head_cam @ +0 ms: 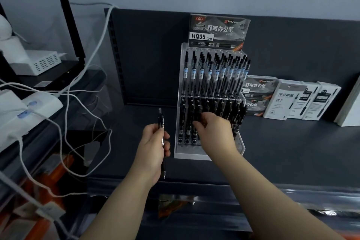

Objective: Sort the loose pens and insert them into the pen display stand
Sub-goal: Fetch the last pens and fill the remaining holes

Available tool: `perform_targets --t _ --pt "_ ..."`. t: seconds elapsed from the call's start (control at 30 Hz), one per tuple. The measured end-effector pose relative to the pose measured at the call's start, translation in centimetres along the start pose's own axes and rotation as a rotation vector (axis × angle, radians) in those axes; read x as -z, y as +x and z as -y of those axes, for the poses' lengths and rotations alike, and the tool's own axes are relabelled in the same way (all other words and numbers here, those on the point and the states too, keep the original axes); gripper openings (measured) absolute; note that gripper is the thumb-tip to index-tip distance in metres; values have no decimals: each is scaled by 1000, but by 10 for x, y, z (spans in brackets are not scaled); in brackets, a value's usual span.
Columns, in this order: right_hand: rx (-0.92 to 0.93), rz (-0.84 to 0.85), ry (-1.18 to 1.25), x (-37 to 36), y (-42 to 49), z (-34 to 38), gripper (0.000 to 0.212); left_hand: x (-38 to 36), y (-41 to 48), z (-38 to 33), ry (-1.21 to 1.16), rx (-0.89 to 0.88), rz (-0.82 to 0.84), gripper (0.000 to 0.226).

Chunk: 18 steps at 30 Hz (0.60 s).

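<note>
One slim black plastic pen (161, 120) stands upright in the left hand (153, 146), fingers curled round its barrel, beside the clear acrylic display stand (194, 154) on the dark shelf (292, 142). The right hand (216, 132) reaches the lower-row pens (224, 107); I cannot tell whether it grips one. The pen is probably light, stiff and smooth: pinch mid-barrel.

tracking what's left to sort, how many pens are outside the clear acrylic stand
1: a black pen gripped by the left hand, just left of the clear acrylic display stand. The right hand reaches into the stand's lower row and may hide another.
</note>
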State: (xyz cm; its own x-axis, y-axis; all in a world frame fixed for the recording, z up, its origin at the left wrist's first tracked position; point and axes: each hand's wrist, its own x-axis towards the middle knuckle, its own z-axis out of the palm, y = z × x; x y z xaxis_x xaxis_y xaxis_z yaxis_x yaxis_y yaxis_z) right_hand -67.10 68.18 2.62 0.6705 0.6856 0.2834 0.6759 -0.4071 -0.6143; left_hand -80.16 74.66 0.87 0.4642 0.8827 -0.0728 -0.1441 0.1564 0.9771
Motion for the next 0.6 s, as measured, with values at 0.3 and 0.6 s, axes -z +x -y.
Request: perform_targets --t 0.3,0.6 --pt "-20 -2 23 5 -5 3 26 -1 -1 -2 -6 -85 64 12" --pt "-56 187 632 19 -28 12 8 -16 -9 -1 21 -139 314 16"
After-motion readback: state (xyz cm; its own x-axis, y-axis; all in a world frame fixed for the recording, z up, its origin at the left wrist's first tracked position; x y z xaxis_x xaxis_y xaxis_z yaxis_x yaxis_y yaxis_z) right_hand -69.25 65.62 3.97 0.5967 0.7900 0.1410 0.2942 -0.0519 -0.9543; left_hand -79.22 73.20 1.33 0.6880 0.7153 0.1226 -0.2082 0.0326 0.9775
